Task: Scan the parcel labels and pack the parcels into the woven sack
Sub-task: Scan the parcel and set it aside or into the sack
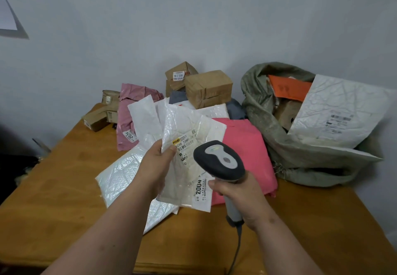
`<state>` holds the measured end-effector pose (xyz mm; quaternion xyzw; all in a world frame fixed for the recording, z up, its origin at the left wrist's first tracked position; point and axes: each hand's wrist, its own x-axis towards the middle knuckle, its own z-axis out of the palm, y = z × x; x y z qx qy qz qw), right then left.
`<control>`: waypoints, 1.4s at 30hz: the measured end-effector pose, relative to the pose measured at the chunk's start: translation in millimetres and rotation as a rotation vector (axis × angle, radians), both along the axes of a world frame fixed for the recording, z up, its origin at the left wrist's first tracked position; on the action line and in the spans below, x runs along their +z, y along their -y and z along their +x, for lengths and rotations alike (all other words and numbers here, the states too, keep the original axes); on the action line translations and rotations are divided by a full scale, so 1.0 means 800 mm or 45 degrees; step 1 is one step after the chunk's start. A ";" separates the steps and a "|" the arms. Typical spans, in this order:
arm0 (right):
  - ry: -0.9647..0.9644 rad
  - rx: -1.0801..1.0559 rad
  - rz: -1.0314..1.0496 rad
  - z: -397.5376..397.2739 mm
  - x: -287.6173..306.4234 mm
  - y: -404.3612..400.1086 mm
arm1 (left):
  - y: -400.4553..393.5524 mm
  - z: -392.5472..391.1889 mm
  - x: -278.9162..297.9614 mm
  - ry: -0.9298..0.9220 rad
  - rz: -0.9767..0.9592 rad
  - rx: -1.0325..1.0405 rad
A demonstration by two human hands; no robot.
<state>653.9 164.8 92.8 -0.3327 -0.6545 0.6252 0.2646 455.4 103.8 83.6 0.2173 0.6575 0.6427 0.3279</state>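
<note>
My left hand (155, 163) grips a clear plastic parcel (189, 128) with a printed label, held up over the table's middle. My right hand (238, 193) grips the grey handle of a barcode scanner (217, 160), whose dark head sits right over the parcel's label. The green woven sack (264, 122) lies open at the right, with a white mailer (335, 111), an orange parcel (287, 88) and a brown box inside its mouth.
On the wooden table (64, 180) lie a coral-pink mailer (247, 143), white mailers (120, 173), a dusty-pink mailer (126, 120), brown taped boxes (208, 89) at the back and small boxes (96, 120) at the far left. The scanner's cable (236, 251) runs off the front edge.
</note>
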 end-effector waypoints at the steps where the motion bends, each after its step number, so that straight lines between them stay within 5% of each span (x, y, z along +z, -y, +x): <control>1: 0.029 0.011 0.013 -0.004 0.001 0.003 | 0.000 -0.002 0.000 0.010 -0.006 -0.014; 28: 0.111 -0.058 0.027 -0.001 0.000 -0.028 | -0.033 0.000 0.004 0.084 -0.101 -0.082; 42: 0.140 -0.546 -0.006 0.071 -0.025 -0.114 | -0.147 0.070 0.027 -0.346 0.066 -0.096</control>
